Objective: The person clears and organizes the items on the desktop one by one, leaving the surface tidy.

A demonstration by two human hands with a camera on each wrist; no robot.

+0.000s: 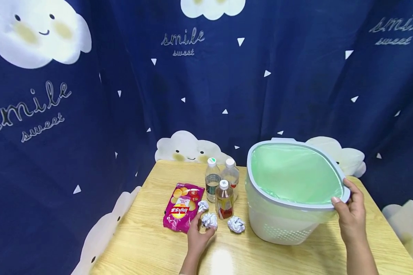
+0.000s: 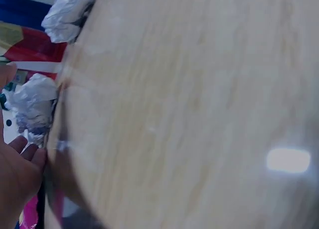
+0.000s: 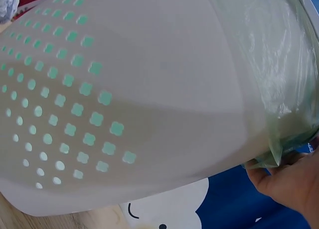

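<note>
My left hand reaches over the table with thumb and fingers spread around a crumpled paper ball. In the left wrist view the same paper ball lies between the thumb and the slightly bent fingers. A second paper ball sits just beyond the fingertips, and a third paper ball lies to the right. At the right, my right hand grips the handle end of the rim of a white trash bin, thumb on top. A green bag lines the bin, which has a perforated lower side.
Left of the paper balls lies a purple chip bag. Behind them stand two clear bottles with white caps and a bottle of brown drink. A dark blue curtain hangs behind the wooden table.
</note>
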